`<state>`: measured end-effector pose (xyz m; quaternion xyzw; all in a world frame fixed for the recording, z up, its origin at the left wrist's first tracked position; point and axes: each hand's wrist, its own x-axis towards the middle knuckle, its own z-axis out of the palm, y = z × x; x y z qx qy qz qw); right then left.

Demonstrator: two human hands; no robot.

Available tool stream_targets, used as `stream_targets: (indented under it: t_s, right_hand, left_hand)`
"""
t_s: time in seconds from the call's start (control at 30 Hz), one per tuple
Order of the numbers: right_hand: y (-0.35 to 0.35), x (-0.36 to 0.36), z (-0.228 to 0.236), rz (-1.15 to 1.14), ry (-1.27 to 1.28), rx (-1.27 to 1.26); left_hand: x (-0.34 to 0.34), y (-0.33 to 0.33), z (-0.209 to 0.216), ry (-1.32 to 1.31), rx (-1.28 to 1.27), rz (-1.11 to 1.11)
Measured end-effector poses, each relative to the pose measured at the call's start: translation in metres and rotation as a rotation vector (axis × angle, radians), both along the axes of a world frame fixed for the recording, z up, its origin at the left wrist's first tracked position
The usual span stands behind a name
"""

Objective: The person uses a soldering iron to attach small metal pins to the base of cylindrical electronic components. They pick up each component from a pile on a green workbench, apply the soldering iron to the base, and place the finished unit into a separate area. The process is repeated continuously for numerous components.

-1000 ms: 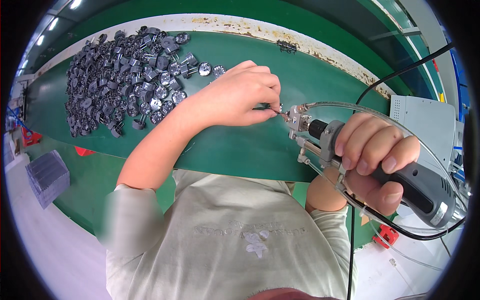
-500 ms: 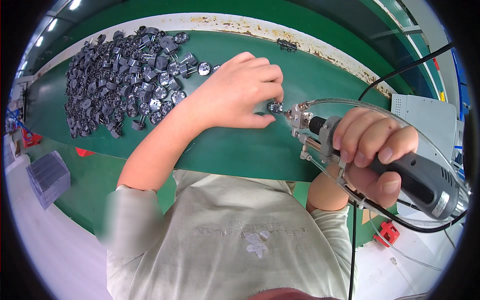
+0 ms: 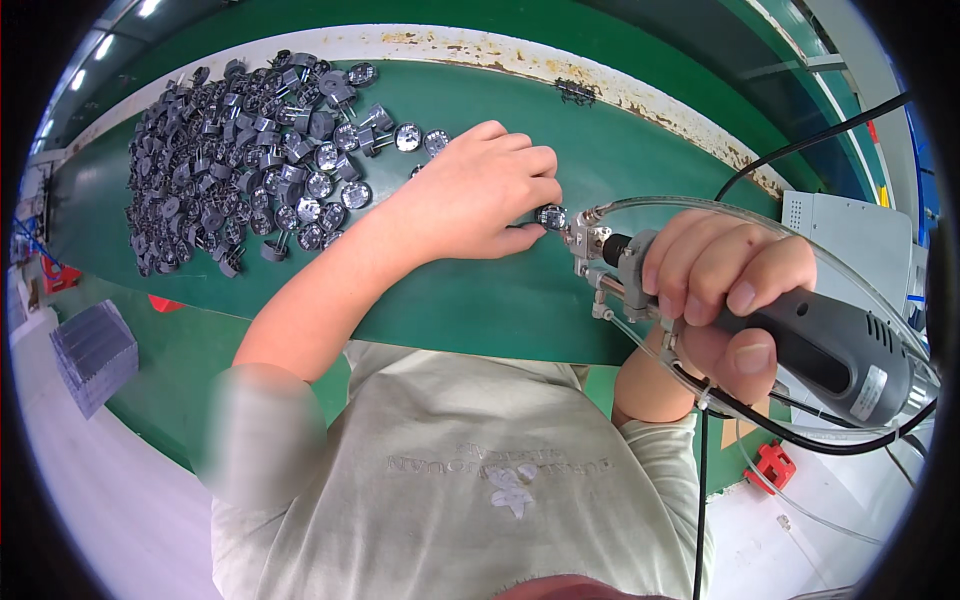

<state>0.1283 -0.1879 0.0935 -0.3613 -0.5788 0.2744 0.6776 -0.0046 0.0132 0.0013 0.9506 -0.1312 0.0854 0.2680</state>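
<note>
My left hand point(image 3: 485, 195) reaches over the green bench, thumb and forefinger closed about a small round dark part point(image 3: 550, 217) with a shiny face. My right hand point(image 3: 730, 270) is wrapped round a grey power screwdriver point(image 3: 800, 340) with a metal head, clear tubes and a black cable. Its nose points left and meets the round part, or nearly so; the exact contact is too small to make out. Left of my left hand lies a big heap of similar round parts point(image 3: 230, 160), many with pins. A few single ones point(image 3: 407, 137) lie at its right side, partly behind my hand.
The green bench top point(image 3: 480, 310) ends at a worn white rail point(image 3: 450, 45) along the far side. A pale grey box-shaped unit point(image 3: 850, 230) stands at the right. Cables and a red object point(image 3: 770, 468) are low at the right; a grey ribbed block point(image 3: 95, 355) is at the lower left.
My right hand and the screwdriver have shifted slightly left, bringing the nose closer to the part. My left thumb and forefinger have closed in on it, and the hand has drawn slightly nearer me.
</note>
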Motion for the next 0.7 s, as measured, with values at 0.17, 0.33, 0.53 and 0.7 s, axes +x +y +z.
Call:
stream_targets:
  t_s: [0.17, 0.33, 0.53, 0.7]
  right_hand:
    - [-0.001, -0.001, 0.001, -0.007, -0.009, -0.018]
    - [0.005, -0.015, 0.002, -0.169, -0.015, -0.028]
    - [0.007, -0.027, 0.005, -0.230, -0.026, -0.084]
    - [0.015, -0.037, 0.002, -0.263, -0.091, -0.130]
  left_hand:
    - [0.001, 0.000, 0.001, -0.008, -0.009, -0.012]
    - [0.002, 0.000, 0.001, 0.003, -0.008, -0.011]
    - [0.001, -0.002, 0.000, 0.005, -0.027, -0.027]
    - [0.002, -0.004, 0.004, 0.014, -0.033, -0.026]
